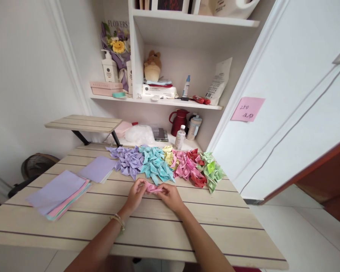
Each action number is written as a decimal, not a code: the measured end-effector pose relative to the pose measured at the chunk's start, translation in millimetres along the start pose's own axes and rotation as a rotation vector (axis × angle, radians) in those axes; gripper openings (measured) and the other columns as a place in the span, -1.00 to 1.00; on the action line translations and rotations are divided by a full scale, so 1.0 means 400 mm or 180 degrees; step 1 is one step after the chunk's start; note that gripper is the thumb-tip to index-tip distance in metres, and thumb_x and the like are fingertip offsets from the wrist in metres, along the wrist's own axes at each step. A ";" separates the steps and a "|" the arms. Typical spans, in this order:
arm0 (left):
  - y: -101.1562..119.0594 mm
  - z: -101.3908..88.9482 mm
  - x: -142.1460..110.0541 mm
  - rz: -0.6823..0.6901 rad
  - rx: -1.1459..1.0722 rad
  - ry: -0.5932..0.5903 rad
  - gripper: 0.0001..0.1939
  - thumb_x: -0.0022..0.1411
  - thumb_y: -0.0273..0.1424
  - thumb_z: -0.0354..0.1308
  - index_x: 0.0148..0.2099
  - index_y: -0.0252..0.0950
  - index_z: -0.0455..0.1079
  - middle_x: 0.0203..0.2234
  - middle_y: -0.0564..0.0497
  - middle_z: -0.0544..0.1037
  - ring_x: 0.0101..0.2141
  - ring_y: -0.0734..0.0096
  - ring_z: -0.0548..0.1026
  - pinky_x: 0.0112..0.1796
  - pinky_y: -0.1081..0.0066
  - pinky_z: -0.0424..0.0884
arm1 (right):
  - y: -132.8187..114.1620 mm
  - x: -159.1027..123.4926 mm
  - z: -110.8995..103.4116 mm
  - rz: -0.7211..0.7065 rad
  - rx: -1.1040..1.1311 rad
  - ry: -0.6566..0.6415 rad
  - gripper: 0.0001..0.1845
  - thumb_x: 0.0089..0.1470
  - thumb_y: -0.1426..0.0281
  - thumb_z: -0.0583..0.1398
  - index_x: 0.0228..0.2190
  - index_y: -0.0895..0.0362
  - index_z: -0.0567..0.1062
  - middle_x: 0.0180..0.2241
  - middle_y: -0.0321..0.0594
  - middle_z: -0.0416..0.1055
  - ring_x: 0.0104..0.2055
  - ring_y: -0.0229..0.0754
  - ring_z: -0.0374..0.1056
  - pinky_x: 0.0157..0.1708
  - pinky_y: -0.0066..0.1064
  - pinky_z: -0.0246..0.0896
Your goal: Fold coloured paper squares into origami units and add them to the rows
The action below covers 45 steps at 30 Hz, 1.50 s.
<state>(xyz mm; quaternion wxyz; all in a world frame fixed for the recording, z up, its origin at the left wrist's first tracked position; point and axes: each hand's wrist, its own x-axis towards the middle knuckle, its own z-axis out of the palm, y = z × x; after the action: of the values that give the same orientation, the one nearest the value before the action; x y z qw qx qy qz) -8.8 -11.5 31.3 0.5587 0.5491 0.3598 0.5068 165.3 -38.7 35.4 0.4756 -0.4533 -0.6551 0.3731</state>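
A small folded pink paper piece (152,187) is held between my two hands, just above the wooden table (215,215). My left hand (137,194), with bracelets at its wrist, pinches the left end. The right end sits between the fingertips of my right hand (170,195). Right behind my hands lie heaps of folded paper shapes: purple ones (129,160), blue ones (155,164), yellow ones (168,155), pink ones (184,165), red ones (198,179) and green ones (212,170).
To the left lie a stack of coloured paper sheets (58,192) and a smaller purple stack (98,169). A raised wooden stand (83,123) is at the back left. Behind the heaps are a clear bottle (180,138), a red jug (179,122) and shelves (158,102) with toiletries.
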 end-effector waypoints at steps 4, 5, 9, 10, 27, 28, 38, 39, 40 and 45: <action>0.005 0.006 -0.006 -0.0091 -0.0085 -0.0270 -0.70 -0.01 -0.23 0.23 -0.34 -0.28 0.24 -0.39 -0.01 0.52 -0.35 0.31 0.52 -0.35 0.36 0.45 | -0.001 0.000 -0.002 0.0048 0.0113 0.0058 -0.80 -0.11 0.27 0.22 -0.53 0.16 0.40 -0.62 -0.36 0.27 -0.60 -0.34 0.12 -0.63 -0.56 -0.03; 0.004 0.007 -0.005 -0.0112 -0.0096 -0.0310 -0.69 -0.04 -0.25 0.26 -0.37 -0.28 0.22 -0.40 -0.02 0.53 -0.35 0.31 0.52 -0.35 0.37 0.44 | 0.000 0.000 -0.003 0.0062 0.0150 0.0087 -0.80 -0.11 0.28 0.22 -0.54 0.16 0.39 -0.63 -0.37 0.25 -0.61 -0.35 0.10 -0.63 -0.56 -0.05; -0.011 0.006 -0.001 -0.0188 -0.0098 -0.0367 -0.67 -0.10 -0.31 0.31 -0.43 -0.29 0.18 -0.47 0.00 0.54 -0.44 0.36 0.51 -0.40 0.41 0.42 | 0.006 0.004 -0.007 0.0127 0.0324 0.0147 -0.79 -0.15 0.30 0.24 -0.57 0.16 0.34 -0.66 -0.41 0.19 -0.63 -0.37 0.05 -0.65 -0.57 -0.11; -0.014 0.006 0.000 -0.0197 -0.0092 -0.0365 -0.67 -0.10 -0.31 0.31 -0.44 -0.29 0.18 -0.49 0.01 0.54 -0.47 0.39 0.50 -0.42 0.42 0.41 | 0.008 0.005 -0.007 0.0146 0.0374 0.0145 -0.78 -0.16 0.30 0.25 -0.58 0.16 0.34 -0.67 -0.42 0.18 -0.64 -0.37 0.04 -0.65 -0.57 -0.12; 0.023 0.006 -0.020 0.0127 0.0433 -0.0667 -0.72 0.05 -0.32 0.21 -0.22 -0.27 0.23 -0.48 0.06 0.48 -0.45 0.39 0.48 -0.39 0.43 0.36 | -0.018 0.005 -0.022 0.0461 0.1394 -0.0414 -0.72 -0.07 0.18 0.21 -0.49 0.12 0.30 -0.49 -0.27 0.42 -0.44 -0.16 0.42 -0.38 -0.31 0.32; 0.023 0.005 -0.021 0.0156 0.0376 -0.0710 -0.68 0.04 -0.33 0.22 -0.18 -0.27 0.22 -0.46 0.05 0.49 -0.44 0.39 0.49 -0.37 0.43 0.36 | -0.019 0.005 -0.024 0.0477 0.1428 -0.0451 -0.72 -0.07 0.18 0.22 -0.50 0.12 0.30 -0.49 -0.27 0.42 -0.43 -0.17 0.42 -0.37 -0.31 0.33; 0.042 0.010 -0.032 0.0172 0.0507 -0.1041 -0.74 -0.02 -0.36 0.26 -0.38 -0.28 0.20 -0.55 0.13 0.40 -0.50 0.50 0.38 -0.43 0.53 0.26 | -0.017 0.004 -0.024 0.0493 0.1409 -0.0480 -0.79 -0.05 0.25 0.20 -0.50 0.12 0.32 -0.53 -0.34 0.32 -0.44 -0.23 0.36 -0.38 -0.35 0.33; 0.039 0.011 -0.032 0.0141 0.0516 -0.1043 -0.72 -0.05 -0.36 0.28 -0.40 -0.28 0.20 -0.55 0.13 0.40 -0.51 0.51 0.37 -0.45 0.54 0.25 | -0.017 0.004 -0.023 0.0492 0.1414 -0.0491 -0.79 -0.05 0.26 0.20 -0.49 0.12 0.32 -0.51 -0.33 0.32 -0.43 -0.22 0.37 -0.38 -0.35 0.33; 0.037 0.012 -0.031 0.0093 0.0499 -0.1039 -0.70 -0.06 -0.36 0.29 -0.39 -0.28 0.20 -0.55 0.13 0.40 -0.51 0.52 0.37 -0.46 0.55 0.24 | -0.017 0.004 -0.023 0.0490 0.1419 -0.0499 -0.80 -0.05 0.26 0.20 -0.47 0.12 0.33 -0.50 -0.32 0.33 -0.42 -0.21 0.37 -0.38 -0.35 0.33; 0.028 0.015 -0.022 -0.0098 0.0278 -0.0650 -0.67 -0.05 -0.31 0.27 -0.27 -0.27 0.23 -0.51 0.09 0.47 -0.52 0.46 0.43 -0.44 0.50 0.30 | -0.011 0.006 -0.024 0.0489 0.1402 -0.0413 -0.77 -0.05 0.22 0.20 -0.39 0.11 0.35 -0.46 -0.28 0.39 -0.42 -0.19 0.40 -0.38 -0.33 0.33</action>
<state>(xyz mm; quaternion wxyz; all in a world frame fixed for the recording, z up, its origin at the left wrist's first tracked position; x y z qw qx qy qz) -6.8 -22.9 41.5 0.5757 0.6161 0.3312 0.4234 173.0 -37.0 42.6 0.4901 -0.3622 -0.5507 0.5704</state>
